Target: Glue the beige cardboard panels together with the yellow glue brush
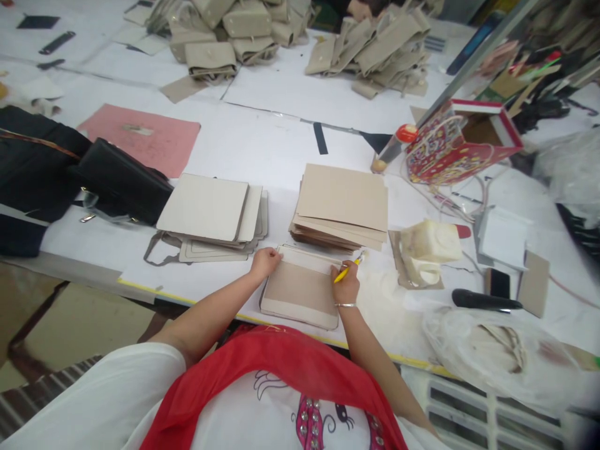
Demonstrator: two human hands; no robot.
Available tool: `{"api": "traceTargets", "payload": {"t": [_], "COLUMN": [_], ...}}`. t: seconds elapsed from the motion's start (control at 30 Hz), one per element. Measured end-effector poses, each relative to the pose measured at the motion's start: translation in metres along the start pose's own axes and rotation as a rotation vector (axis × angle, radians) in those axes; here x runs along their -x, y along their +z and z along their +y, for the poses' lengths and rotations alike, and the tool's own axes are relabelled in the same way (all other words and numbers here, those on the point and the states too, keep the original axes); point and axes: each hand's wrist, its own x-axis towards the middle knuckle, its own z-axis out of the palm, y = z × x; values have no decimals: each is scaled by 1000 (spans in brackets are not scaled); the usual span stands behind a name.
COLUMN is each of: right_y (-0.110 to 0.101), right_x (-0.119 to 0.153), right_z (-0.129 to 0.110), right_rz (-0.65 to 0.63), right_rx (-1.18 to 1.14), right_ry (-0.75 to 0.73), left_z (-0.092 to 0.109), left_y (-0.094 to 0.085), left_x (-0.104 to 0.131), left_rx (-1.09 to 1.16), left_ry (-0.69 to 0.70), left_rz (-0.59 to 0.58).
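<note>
A beige and cream panel (300,284) lies flat in front of me on a small stack. At its upper left corner my left hand (266,261) is closed, fingertips pressed to the edge. My right hand (345,282) rests at the panel's right edge, its fingers wrapped round a yellow pen-like tool (342,274) whose tip points up and away. Beyond my left hand is a pile of pale cream panels (204,206), with a grey strap (162,250) beside it. A stack of tan sheets (344,197) sits just beyond the panel.
On the right are a cream container (434,240), a black phone (497,284), a plastic bag (497,350) and a red patterned paper bag (462,147). A black bag (124,178) and a pink sheet (145,137) lie left. Beige bag pieces (248,25) are heaped at the back.
</note>
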Motion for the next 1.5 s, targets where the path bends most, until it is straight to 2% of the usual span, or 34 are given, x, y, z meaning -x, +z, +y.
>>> {"api": "traceTargets", "payload": {"t": [0.4,0.8,0.97,1.03,1.1,1.2,1.27,1.33,1.4,1.5], "right_y": [4,6,0,-10,-23,-44,-55,-62,-63,-58], "right_x": [-7,-10,-11,-8,-5,4,12,21,28,37], "right_z": [-2,-5,-7,-2,6,19,22,20,13,-2], "right_rz": [-25,-52,-12,32,69,110,155,179,171,116], "right_rx": [23,125,213,232,233,183,150,117,60,-67], "right_ry": [94,149,136,153,173,142,62,-21,-73,-108], "left_z": [-1,-2,5,6,1,-14,-26,-39,-49,-58], "left_y": [2,5,1,-10,-31,-80,-119,-153,-178,-193], "left_x": [-2,-4,4,13,21,28,26,18,9,6], "left_rx": [-29,-133,-286,-364,-419,-496,-591,-713,-817,-883], "left_ry": [-55,-3,56,154,326,563,592,526,463,484], "left_rz": [-7,19,22,84,192,391,490,475,388,299]}}
